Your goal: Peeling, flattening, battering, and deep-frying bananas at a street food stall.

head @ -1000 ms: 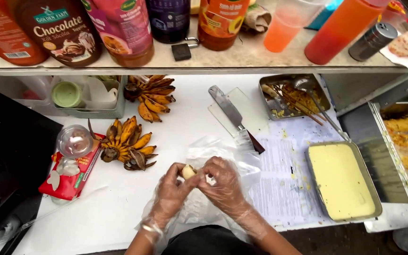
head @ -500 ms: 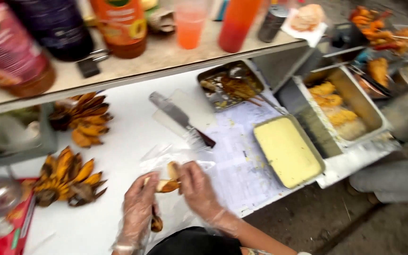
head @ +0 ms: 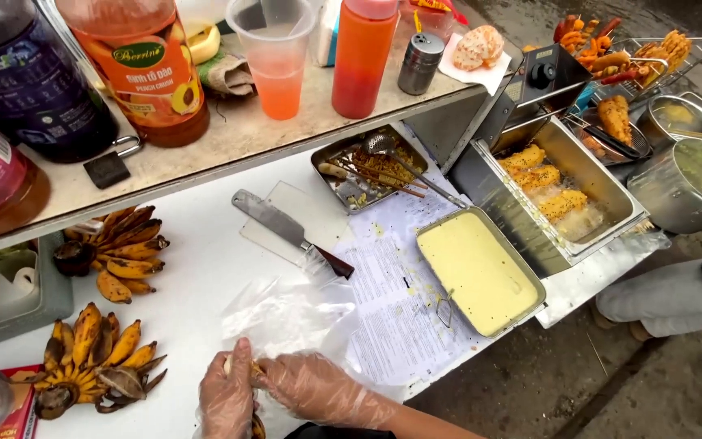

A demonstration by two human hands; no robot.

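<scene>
hands dropped toward table's near edge, left hand (head: pixel 227 396) & right hand (head: pixel 316 389) both gripping prob. a banana (head: pixel 255 370)

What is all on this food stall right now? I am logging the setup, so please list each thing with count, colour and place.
Bunches of small bananas: two, yellow-brown, left of the white counter.
Steel cleaver with dark handle: one, on a pale cutting board, counter centre.
Clear plastic bag: one, beside the hands.
Tray of pale yellow batter: one, steel, right of the printed paper.
Small steel tray with skewers and a spoon: one, below the shelf.
Fryer pan with battered pieces: one, golden, right.
Syrup bottles: several, orange, dark and red, on the shelf.
Plastic cup of orange drink: one, shelf.
Steel pot: one, far right.
Left hand: clear glove, on a peeled banana.
Right hand: clear glove, on the same banana.
</scene>
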